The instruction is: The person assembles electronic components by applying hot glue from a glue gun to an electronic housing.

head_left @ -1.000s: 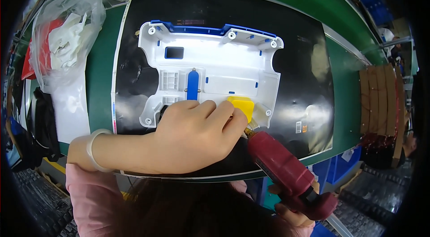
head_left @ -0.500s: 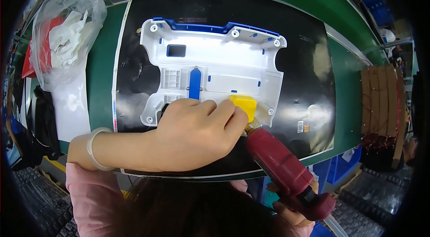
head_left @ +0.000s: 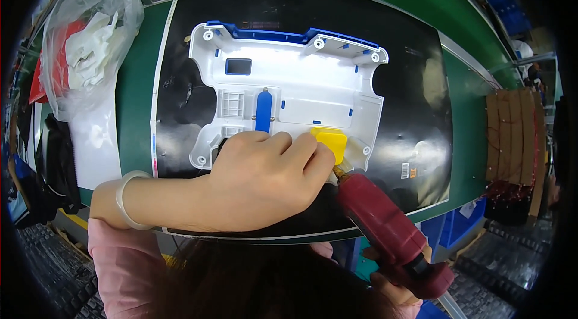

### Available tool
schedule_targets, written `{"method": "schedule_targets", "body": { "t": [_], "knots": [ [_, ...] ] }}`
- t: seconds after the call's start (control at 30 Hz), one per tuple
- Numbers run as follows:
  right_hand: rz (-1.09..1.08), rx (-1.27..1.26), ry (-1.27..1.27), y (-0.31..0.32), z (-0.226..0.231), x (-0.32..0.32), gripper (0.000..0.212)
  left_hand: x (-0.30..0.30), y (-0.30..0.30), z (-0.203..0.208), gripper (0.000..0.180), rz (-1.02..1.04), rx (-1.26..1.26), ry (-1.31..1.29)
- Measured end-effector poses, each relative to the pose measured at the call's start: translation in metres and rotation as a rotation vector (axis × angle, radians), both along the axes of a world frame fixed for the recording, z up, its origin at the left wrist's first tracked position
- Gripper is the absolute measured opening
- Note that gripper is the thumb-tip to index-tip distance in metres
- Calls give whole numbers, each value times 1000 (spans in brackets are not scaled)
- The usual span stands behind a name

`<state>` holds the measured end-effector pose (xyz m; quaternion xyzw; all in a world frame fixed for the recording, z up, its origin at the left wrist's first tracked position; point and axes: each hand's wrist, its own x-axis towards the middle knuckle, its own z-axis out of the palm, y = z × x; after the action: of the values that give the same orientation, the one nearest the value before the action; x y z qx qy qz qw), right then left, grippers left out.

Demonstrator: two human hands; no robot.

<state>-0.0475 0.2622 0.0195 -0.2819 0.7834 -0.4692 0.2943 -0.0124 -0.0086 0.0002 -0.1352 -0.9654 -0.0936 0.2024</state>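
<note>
A white plastic housing (head_left: pixel 253 73) with a blue rim along its far edge lies in front of me, its ribbed inner side up. A blue strip (head_left: pixel 264 111) sits at its middle, and a yellow square piece (head_left: pixel 330 141) at its near right. My left hand (head_left: pixel 265 177) is closed over the housing's near edge, fingers curled beside the yellow piece; its fingertips and anything in them are hidden. My right hand (head_left: pixel 391 287), partly covered by the tool, grips a dark red glue gun (head_left: pixel 382 219). The gun's amber nozzle points at the housing's near right edge, beside the yellow piece.
A shiny black mat (head_left: pixel 415 102) covers the green bench. At left, a clear plastic bag (head_left: pixel 123 18) with white and red contents rests on a white sheet (head_left: pixel 96 150). Brown cardboard pieces (head_left: pixel 512 144) stand at right. A metal rail runs behind the mat.
The housing has shifted slightly right. The glue gun has moved a little to the right with my right hand. My left hand has barely moved.
</note>
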Motion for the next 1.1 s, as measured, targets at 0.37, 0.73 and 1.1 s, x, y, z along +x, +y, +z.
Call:
{"method": "schedule_targets", "body": {
  "t": [0.37, 0.73, 1.1],
  "knots": [
    [122, 50, 45, -4, 4, -9, 60, 0, 0, 0, 16, 24, -22, 28],
    [-60, 98, 118, -17, 3, -1, 37, -3, 1, -9, 13, 42, 5, 86],
    [-7, 25, 75, 22, -27, 10, 57, 0, 0, -5, 11, 37, -10, 76]
  ]
}}
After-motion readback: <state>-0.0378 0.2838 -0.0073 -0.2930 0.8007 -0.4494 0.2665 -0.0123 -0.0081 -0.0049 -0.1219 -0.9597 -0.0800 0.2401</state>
